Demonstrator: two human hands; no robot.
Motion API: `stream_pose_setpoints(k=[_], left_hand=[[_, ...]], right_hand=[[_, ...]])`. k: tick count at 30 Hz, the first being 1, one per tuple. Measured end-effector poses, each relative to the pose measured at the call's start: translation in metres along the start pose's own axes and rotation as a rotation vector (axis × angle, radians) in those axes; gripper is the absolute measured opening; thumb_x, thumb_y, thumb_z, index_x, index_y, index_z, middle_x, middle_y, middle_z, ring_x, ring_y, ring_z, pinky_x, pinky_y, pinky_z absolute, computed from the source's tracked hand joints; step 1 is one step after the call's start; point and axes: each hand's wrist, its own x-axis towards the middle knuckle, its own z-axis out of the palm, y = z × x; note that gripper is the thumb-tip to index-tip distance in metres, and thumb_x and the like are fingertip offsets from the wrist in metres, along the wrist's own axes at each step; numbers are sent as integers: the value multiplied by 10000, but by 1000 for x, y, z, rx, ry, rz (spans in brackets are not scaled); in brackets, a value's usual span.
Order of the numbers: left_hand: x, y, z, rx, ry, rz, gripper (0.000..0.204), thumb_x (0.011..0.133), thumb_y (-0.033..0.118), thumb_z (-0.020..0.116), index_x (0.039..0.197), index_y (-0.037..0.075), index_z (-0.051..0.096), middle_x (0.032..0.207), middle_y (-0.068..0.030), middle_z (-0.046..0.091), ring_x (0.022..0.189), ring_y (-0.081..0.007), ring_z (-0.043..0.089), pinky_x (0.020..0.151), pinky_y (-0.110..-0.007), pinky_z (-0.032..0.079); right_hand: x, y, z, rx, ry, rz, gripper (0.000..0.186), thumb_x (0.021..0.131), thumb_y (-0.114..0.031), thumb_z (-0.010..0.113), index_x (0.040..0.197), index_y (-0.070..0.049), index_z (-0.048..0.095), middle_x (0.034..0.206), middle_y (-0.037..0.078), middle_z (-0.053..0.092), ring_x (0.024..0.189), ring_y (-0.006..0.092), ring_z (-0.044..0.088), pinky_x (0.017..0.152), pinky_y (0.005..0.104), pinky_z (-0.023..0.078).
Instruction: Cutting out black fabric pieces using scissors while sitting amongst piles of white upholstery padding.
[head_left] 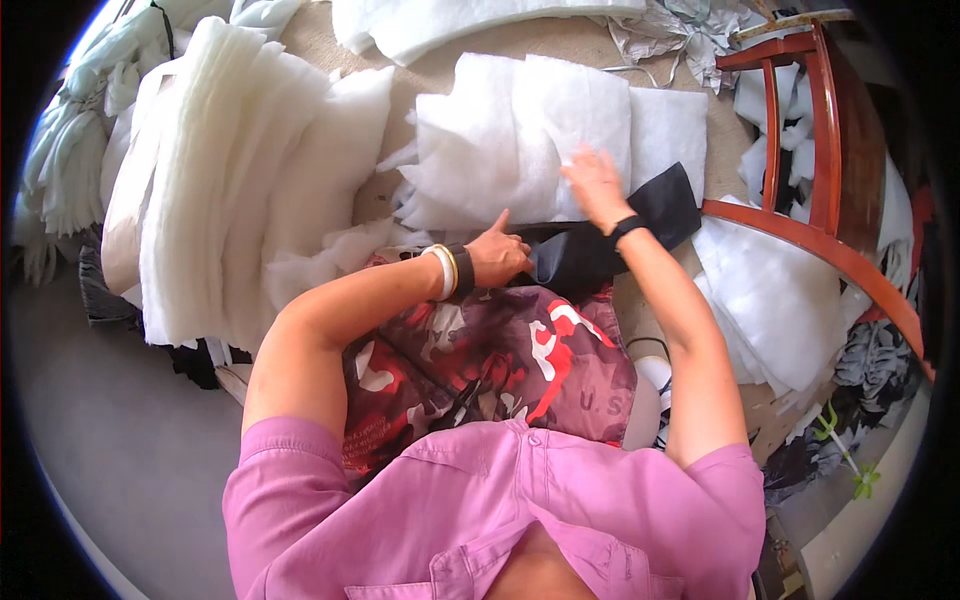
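My left hand is at the left end of a dark cloth piece above my lap. One finger points away from me; the others curl down onto the cloth's edge. My right hand, slightly blurred, is over the near right part of a stack of white batting sheets. Its fingers are loosely apart, with nothing seen in them. Beneath my right wrist the dark cloth slants up to the right and overlaps the batting. A red and grey camouflage-print apron covers my lap.
A tall pile of thick white batting rises on the left. More batting lies at the far side and on the right. A reddish-brown wooden chair frame lies on its side at the right. Dark scraps lie near it.
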Motion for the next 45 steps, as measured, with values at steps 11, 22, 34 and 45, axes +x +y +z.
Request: stream_pose_setpoints(k=[11,22,34,45], left_hand=[[15,12,3,-219,29,143,236,706,119,529,923,175,600,944,-58,525,966,-224,528,935,-586,266],[14,12,-8,-331,163,15,177,668,115,539,821,144,623,803,-76,620,765,-271,598,646,-387,471],[28,-7,-52,-581,222,-52,250,738,154,586,973,67,586,902,-145,602,844,-320,568,737,-379,444],[24,75,-120,-799,100,363,240,770,89,551,1003,43,588,943,-134,592,838,-293,564,733,-337,445]], right_hand=[[-28,54,-70,392,5,510,420,729,-248,612,1081,-40,510,1012,158,543,984,295,514,850,357,413],[-2,9,-21,325,-120,632,252,771,-267,570,928,-71,550,935,151,589,892,320,565,696,436,461],[-179,168,27,392,437,1646,508,755,-294,588,1111,28,422,1032,204,534,905,336,541,724,418,467],[-201,-1,-3,2273,82,1691,493,850,-457,465,1161,-75,481,1161,87,521,968,263,532,860,376,409]])
